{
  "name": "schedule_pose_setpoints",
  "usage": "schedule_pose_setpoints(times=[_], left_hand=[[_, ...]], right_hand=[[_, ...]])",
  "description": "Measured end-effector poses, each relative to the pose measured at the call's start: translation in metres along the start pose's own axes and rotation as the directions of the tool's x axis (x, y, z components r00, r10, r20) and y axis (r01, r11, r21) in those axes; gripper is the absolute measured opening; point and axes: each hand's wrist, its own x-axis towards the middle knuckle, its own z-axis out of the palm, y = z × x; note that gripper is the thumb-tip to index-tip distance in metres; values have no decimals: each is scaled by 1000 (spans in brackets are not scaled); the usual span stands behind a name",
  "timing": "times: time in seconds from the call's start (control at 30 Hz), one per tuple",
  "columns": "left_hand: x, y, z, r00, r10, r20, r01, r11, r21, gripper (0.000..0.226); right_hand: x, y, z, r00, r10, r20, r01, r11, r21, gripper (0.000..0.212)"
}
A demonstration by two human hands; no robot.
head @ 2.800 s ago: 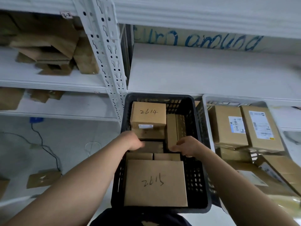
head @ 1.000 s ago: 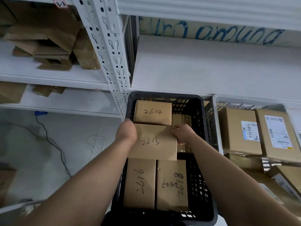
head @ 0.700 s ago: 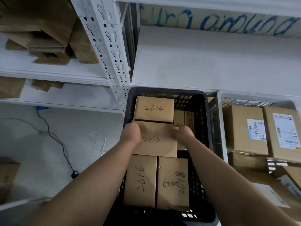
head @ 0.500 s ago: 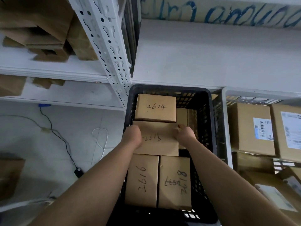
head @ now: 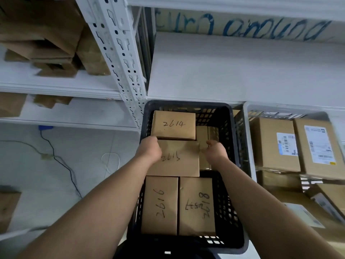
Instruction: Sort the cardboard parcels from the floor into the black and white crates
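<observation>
White shelving (head: 119, 53) with flattened cardboard (head: 46, 34) on its left boards stands over a pale floor (head: 37, 174) crossed by a dark cable (head: 61, 162). Both my bare forearms reach forward into the black crate (head: 186, 105) below it. My left hand (head: 150, 149) lies on the far left corner of the parcel marked 2615 (head: 177, 159), knuckles up, fingers bent down over its far edge and out of sight, gripping it. My right hand (head: 215, 151) sits just beside that parcel's far right corner with fingers loosely curled; I cannot tell whether they touch it. A few seconds ago this parcel lay at the crate's near end, over the two parcels that now show there. Now it lies across the middle, its far edge against the parcel marked 2614 (head: 173, 126) at the far left corner. Half a second ago my right hand held its corner more closely. I count two crates, side by side. The black one holds four numbered parcels, the others being the parcel marked 2616 (head: 160, 204) and the parcel marked 2618 (head: 197, 204) at the near edge, plus at least one upright parcel (head: 202, 133) along the right wall. The white crate (head: 247, 139) shows two labelled parcels (head: 273, 144) on top, with more beneath that I cannot count.
</observation>
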Motion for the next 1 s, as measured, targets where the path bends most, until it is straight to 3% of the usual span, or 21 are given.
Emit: schedule_pose_setpoints(times=[0.13, 0.37, 0.63, 1.0], left_hand=[[-14, 12, -18, 995, 66, -80, -72, 994, -76, 33], [-53, 26, -34, 974, 174, -147, -201, 961, -189, 34], [-110, 57, -26, 931, 315, -186, -356, 895, -268, 29], [-196, 136, 19, 901, 355, -249, -426, 833, -353, 33]], right_hand=[[-20, -7, -20, 992, -102, -72, 103, 995, 10, 49], [-79, -3, -46, 962, -192, -196, 209, 975, 71, 44], [-135, 23, -67, 946, -206, -251, 251, 954, 162, 42], [-180, 89, -152, 917, -262, -300, 336, 913, 231, 36]])
